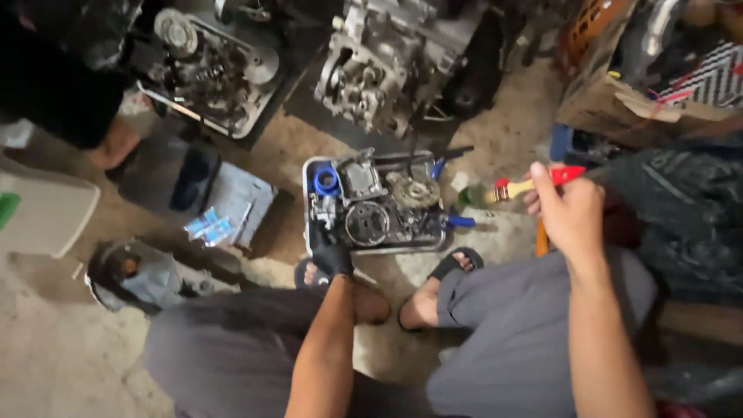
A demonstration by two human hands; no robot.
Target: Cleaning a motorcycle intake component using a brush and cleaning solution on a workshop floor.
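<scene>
I sit low over a dirt floor in grey trousers and sandals. My left hand (331, 255), in a black glove, rests on the near left edge of a white tray (309, 166) filled with oily engine parts, among them a round gear (416, 191) and a blue ring (326, 180). My right hand (571, 210), bare, is raised to the right of the tray and grips a paintbrush (534, 183) with a red handle, bristles pointing left toward the tray.
Two large engine blocks (379, 62) (213, 62) stand behind the tray. A grey casing (143, 277) lies at the left. A dark container with blue packets (209, 226) sits beside it. A cardboard box (619, 104) is at the upper right.
</scene>
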